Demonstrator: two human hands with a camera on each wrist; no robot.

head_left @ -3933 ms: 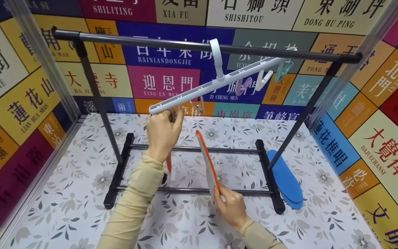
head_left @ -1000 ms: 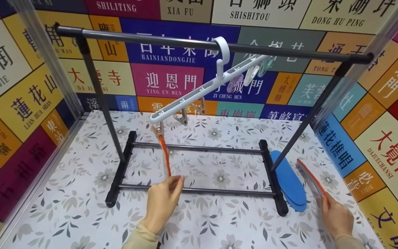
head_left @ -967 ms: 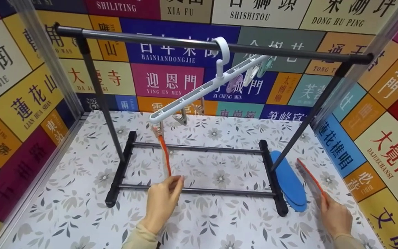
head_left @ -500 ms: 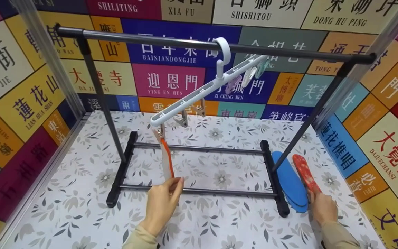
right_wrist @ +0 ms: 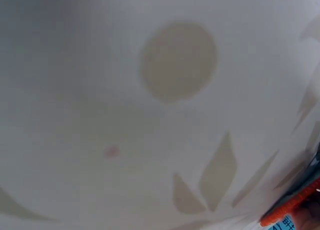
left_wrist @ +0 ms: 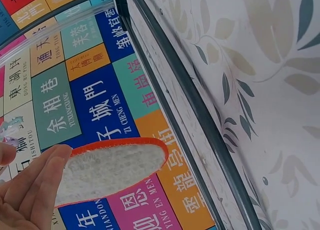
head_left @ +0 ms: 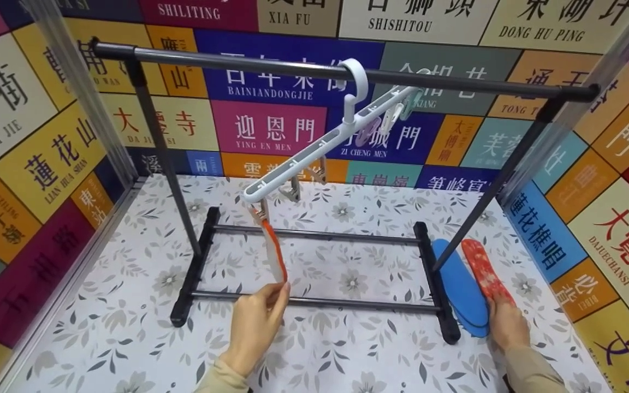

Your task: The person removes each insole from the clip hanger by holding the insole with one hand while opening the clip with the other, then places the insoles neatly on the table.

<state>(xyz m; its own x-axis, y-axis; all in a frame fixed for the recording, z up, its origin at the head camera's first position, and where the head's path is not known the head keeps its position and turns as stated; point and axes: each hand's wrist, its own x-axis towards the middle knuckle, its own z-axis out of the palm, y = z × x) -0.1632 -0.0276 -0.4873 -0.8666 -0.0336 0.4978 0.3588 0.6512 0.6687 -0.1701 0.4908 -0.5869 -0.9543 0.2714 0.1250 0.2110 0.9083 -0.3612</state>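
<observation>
L hand [head_left: 257,323] is pinching the btm end of the hanging insole [head_left: 274,254], prob. steadying it, w/ a clip [head_left: 262,212] on the hanger [head_left: 306,155] holding its top. R hand [head_left: 508,326] is gripping the near end of the red insole [head_left: 482,266], worktop [head_left: 347,349] apparently taking its weight, just beside the blue insoles [head_left: 462,288].
</observation>
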